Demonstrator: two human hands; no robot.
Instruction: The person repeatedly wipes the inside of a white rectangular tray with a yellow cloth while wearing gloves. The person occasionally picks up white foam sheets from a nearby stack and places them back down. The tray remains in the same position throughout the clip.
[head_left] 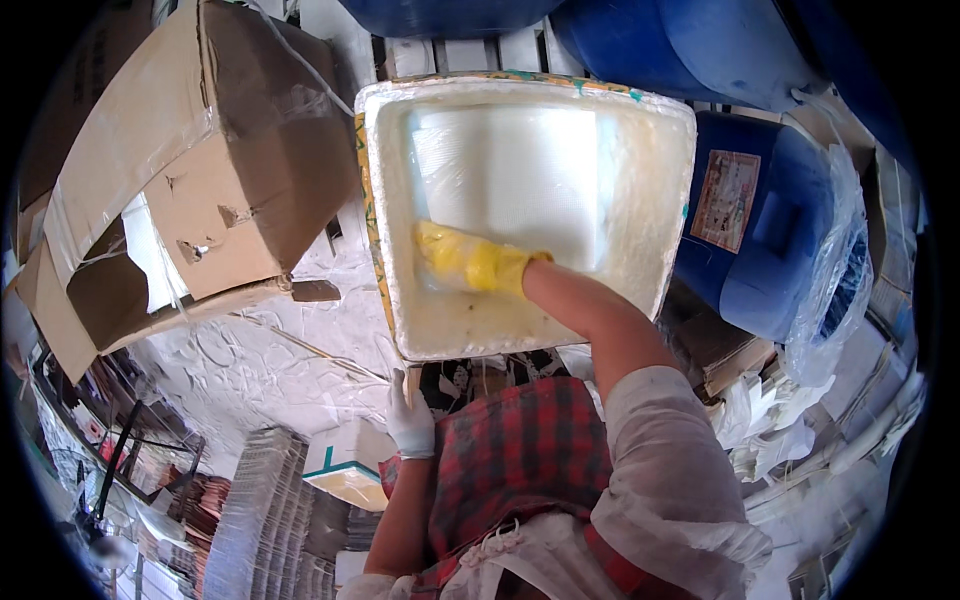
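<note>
A white foam box (pixel 385 200) stands in front of me, its outer walls wrapped in orange-green patterned covering. On its bottom is a pale, finely textured sheet or screen (pixel 500 165), which looks wet. My right hand (pixel 465 260), in a yellow rubber glove, reaches into the box near its left wall, over the near left part of that sheet. Its fingertips point left, and their grip is hidden. My left hand (pixel 410 415), in a thin white glove, is upright just below the box's near left corner, with fingers stretched out and nothing visible in it.
Left of the box stands a large open cardboard carton (pixel 270 170). Blue plastic drums (pixel 750 215) crowd the far and right sides. White-coated floor (pixel 250 370) shows on the left, with stacked grey sheets (pixel 260 510) and a small white box (pixel 350 460) nearer me.
</note>
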